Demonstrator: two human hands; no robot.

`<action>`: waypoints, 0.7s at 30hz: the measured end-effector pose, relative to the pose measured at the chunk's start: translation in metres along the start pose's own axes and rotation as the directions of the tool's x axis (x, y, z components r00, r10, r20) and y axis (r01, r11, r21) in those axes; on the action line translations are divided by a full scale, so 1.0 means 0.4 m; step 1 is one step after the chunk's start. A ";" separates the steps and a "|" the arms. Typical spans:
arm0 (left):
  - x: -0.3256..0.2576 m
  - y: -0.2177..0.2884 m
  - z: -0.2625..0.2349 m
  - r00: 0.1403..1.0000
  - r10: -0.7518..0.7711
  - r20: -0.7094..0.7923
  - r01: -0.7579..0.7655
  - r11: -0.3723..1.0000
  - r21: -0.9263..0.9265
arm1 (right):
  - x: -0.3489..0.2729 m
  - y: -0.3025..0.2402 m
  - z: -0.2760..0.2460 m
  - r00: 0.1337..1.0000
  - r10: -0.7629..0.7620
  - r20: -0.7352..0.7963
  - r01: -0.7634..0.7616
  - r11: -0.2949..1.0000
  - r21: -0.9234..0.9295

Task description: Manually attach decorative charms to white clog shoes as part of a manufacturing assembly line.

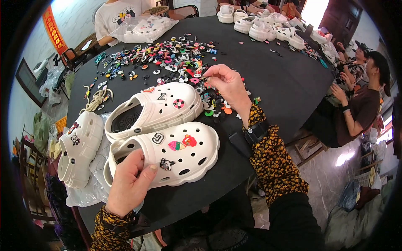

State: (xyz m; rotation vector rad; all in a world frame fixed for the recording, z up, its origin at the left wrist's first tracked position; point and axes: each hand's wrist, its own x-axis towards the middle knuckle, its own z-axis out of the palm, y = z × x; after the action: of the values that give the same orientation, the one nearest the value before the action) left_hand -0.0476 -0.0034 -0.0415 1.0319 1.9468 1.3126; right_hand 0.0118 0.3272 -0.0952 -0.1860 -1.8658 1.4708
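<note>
My left hand (132,182) grips the nearest white clog (197,146) by its heel opening, thumb on the outside. That clog carries an ice-cream charm (176,145), a red charm (189,140), a letter charm (158,138) and a black-and-white charm (167,164). Just behind lies a second white clog (161,109) with a round pink-and-black charm (179,103) and others. Over the right side of the charm pile (167,58), my right hand (228,87) has thumb and forefinger pinched together; whatever is between them is too small to name.
Another decorated clog (81,144) rests at left on clear plastic wrapping (90,188), near a coil of cord (99,98). Across the black table (276,90), a person (121,16) has a bagged clog (146,28). More white clogs (264,30) stand far right, with people seated (360,96) there.
</note>
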 end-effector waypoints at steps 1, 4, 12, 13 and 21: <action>0.000 0.000 0.002 1.000 0.011 -0.004 -0.011 1.000 0.004 | 0.001 0.004 -0.002 0.996 -0.083 -0.013 0.082 0.995 -0.056; -0.003 0.016 0.008 1.000 -0.007 -0.024 0.006 1.000 -0.028 | -0.006 -0.028 0.002 0.998 -0.056 -0.013 0.056 0.998 -0.043; -0.048 0.055 0.011 0.994 0.041 -0.103 -0.031 0.995 0.096 | -0.015 -0.036 0.026 0.987 -0.161 -0.001 0.161 0.987 0.020; -0.055 0.066 0.011 0.987 0.094 -0.134 -0.065 0.977 0.204 | -0.014 -0.041 0.025 0.986 -0.166 0.003 0.166 0.986 0.024; -0.033 0.155 -0.043 0.876 0.393 -0.280 -0.210 0.834 0.511 | -0.013 -0.037 0.043 0.966 -0.257 0.040 0.255 0.966 0.050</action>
State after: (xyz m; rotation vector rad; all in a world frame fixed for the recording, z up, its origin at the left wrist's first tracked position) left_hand -0.0366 -0.0095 0.0232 1.4654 2.5604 1.3093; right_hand 0.0096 0.3061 -0.0858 0.1089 -1.8148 1.3460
